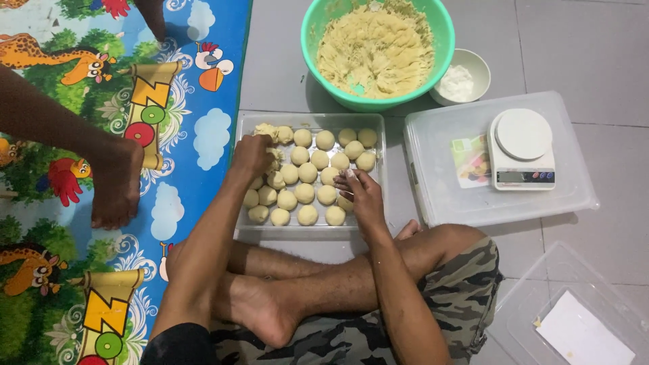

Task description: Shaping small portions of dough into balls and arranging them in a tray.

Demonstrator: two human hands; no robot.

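A clear rectangular tray [311, 233] lies on the floor in front of my crossed legs, holding several pale round dough balls [305, 192] in rows. My left hand [253, 154] rests on the tray's left side, fingers closed around dough near an uneven lump of dough [266, 130] at the far left corner. My right hand [362, 192] sits at the tray's near right corner, fingers pinched on a dough ball. A green bowl [311, 47] of crumbly dough stands just beyond the tray.
A small white bowl [481, 67] of white powder sits right of the green bowl. A white kitchen scale [521, 149] stands on an upturned clear container [439, 142]. Another clear container [574, 318] lies at bottom right. Another person's foot [116, 182] rests on the patterned mat [196, 135].
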